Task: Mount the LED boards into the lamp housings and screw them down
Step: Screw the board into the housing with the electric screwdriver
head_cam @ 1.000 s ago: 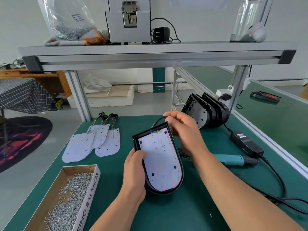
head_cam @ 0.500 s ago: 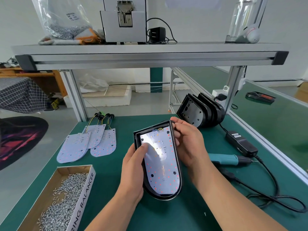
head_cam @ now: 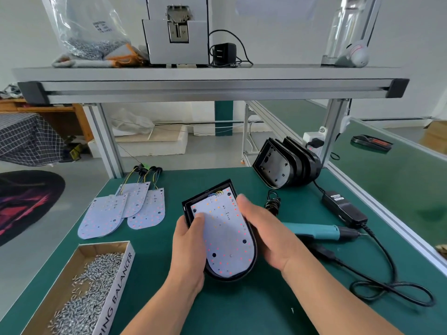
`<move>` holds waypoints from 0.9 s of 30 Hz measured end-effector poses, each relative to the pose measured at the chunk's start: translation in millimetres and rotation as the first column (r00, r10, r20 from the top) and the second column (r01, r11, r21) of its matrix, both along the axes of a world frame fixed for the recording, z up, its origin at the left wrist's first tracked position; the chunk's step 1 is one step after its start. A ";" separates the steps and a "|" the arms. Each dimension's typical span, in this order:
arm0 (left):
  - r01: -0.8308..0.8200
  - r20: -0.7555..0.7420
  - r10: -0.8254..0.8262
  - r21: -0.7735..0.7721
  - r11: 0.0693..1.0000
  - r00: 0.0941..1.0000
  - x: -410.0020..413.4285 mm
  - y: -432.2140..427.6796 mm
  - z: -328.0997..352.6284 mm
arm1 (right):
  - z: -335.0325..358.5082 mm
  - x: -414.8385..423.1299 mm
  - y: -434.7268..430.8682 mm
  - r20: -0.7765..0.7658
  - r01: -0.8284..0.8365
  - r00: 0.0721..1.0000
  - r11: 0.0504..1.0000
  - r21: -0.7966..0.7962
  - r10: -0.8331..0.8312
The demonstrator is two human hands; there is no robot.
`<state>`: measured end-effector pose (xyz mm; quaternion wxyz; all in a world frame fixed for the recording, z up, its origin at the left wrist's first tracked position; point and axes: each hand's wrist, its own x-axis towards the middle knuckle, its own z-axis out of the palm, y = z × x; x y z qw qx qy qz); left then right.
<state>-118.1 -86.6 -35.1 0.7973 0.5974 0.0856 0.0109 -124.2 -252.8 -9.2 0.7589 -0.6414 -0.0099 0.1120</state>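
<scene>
Landmark: a black lamp housing (head_cam: 210, 189), square at one end and rounded at the other, is held over the green worktop (head_cam: 242, 310) with its square end turned away from the person. Whether the rounded end rests on the worktop cannot be told.
LED board: a white LED board (head_cam: 225, 238) is seated inside the lamp housing, dotted face up. Thin coloured wires are seen at its far end, just under the square wall.
Left hand: the left hand (head_cam: 189, 247) is wrapped round the housing's left edge. The thumb is laid on the board and the fingers are hidden beneath the shell.
Right hand: the right hand (head_cam: 271, 235) is curled round the housing's right edge, so the housing is gripped from both sides.
Spare boards: three spare LED boards (head_cam: 125, 211) are fanned flat and overlapping, left of the housing.
Screws: an open cardboard box (head_cam: 118, 286) heaped with small silver screws (head_cam: 89, 286) is set to the near left of the housing.
Stacked housings: a row of black stacked housings (head_cam: 287, 165) is stood on edge, beyond the held housing and to its right.
Screwdriver: a teal electric screwdriver (head_cam: 316, 230) is laid flat just right of the housing, partly hidden by the right hand.
Coiled lead: a small black coiled lead (head_cam: 273, 201) is seen beside the housing's far right corner.
Power adapter: a black power adapter (head_cam: 343, 209) is placed further right of the housing.
Shelf: an aluminium shelf (head_cam: 212, 83) is mounted above and beyond the housing.
</scene>
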 end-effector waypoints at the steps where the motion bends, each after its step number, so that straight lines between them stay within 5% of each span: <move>1: -0.011 0.020 0.010 0.043 0.999 1.000 -1.1 -0.8 0.2 | -0.8 -1.5 1.5 0.036 0.011 0.999 0.999 -0.054 -0.009; 4: 0.028 0.076 -0.034 0.084 0.996 0.997 -4.4 -2.8 0.6 | 0.6 -4.2 5.8 0.082 0.123 0.990 0.988 -0.097 -0.115; 9: 0.204 0.134 -0.194 -0.067 0.977 0.972 -4.4 -1.4 0.8 | 11.2 -7.0 -9.8 0.102 0.242 0.965 0.970 0.003 -0.241; 15: 0.129 0.022 -0.129 -0.007 0.992 0.991 -2.2 -5.0 -1.2 | 24.5 -40.3 -83.1 0.170 0.394 0.897 0.912 0.111 -0.408; 21: 0.119 0.041 -0.124 0.108 0.987 0.991 2.7 -6.6 -11.7 | 30.4 -105.1 -199.7 0.193 0.759 0.620 0.644 0.099 -0.760; 27: 0.114 0.077 -0.125 0.135 0.984 0.989 6.6 -8.3 -19.7 | 37.6 -177.5 -301.3 0.196 0.928 0.351 0.368 0.057 -0.916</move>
